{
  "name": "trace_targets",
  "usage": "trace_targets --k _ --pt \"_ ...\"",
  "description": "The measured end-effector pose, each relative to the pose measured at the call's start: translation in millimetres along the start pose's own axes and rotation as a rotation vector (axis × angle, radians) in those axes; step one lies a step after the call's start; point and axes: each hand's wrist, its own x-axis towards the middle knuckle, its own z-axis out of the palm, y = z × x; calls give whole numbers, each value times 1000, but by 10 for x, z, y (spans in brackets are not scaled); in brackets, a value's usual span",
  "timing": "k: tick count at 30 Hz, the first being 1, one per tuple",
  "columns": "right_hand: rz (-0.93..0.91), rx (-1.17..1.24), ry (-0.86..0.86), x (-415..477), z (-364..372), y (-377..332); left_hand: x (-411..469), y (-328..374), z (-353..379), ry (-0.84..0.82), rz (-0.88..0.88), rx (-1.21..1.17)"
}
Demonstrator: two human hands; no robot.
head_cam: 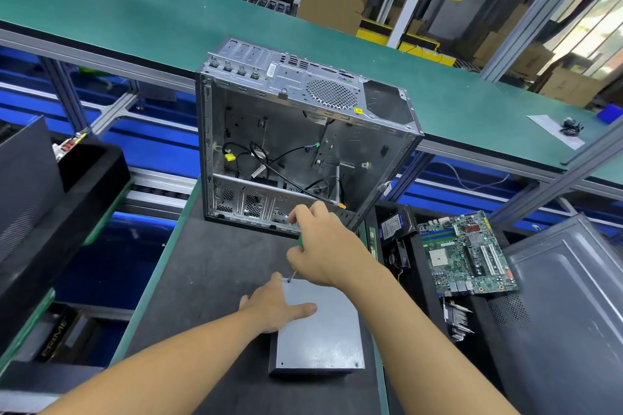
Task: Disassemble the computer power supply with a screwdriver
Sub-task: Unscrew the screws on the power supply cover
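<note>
The power supply (pixel 320 330) is a plain grey metal box lying flat on the dark desk (pixel 209 280), close to the near edge and right in front of the person. The left hand (pixel 274 307) holds it by the far-left corner, thumb laid across the top plate and the other fingers going down over the left side, so you can't really see them. The right hand (pixel 325 246) is wrapped around a green-handled screwdriver (pixel 301 241), held almost upright, with the tip down on the far-left corner of the box's top, just beside the left index finger.

Further back on the same desk sits a gutted computer case (pixel 303 131) with its open side facing the camera, loose black cables dangling inside. Off to the right there's a green motherboard (pixel 468 253) lying flat, a hard drive (pixel 394 222) tucked next to it, and a grey side panel (pixel 556 296) at the edge. A long green conveyor belt (pixel 135 10) runs across behind it all, with cardboard boxes stacked beyond
</note>
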Motion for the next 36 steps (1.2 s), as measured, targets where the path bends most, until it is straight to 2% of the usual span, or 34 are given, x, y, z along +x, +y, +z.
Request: trace_targets --k 6,13,21,29,36 --pt "35 -138 69 7 35 -2 2 -6 1 -14 -7 -1" --pt "-3 -1 -39 -14 -26 -25 -12 5 1 -10 -4 2" --pt "54 -149 64 -1 15 12 -5 6 -6 -21 -21 9" --pt "28 90 -73 5 -44 -1 -21 12 -16 -27 -3 -12" --pt "131 -75 83 4 24 16 -21 20 -16 -25 -23 -12"
